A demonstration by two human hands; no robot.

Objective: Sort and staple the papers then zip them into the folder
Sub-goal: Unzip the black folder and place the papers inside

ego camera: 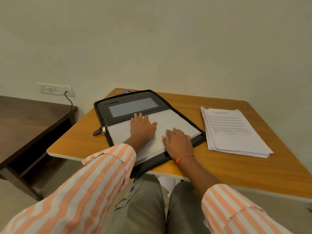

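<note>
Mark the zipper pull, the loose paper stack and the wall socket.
zipper pull [103, 130], head view, on its metal tab
paper stack [233, 132], head view, middle of the top sheet
wall socket [54, 89], head view, centre of the white plate

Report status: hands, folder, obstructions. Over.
Left hand and right hand both open, flat on white sheets inside open black zip folder. Printed paper stack outside it, on orange wooden table. Nothing seen in the way.

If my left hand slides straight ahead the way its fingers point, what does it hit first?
Likely the grey pocket on the open lid of the folder, just ahead of the left hand; depth is unclear.
</note>
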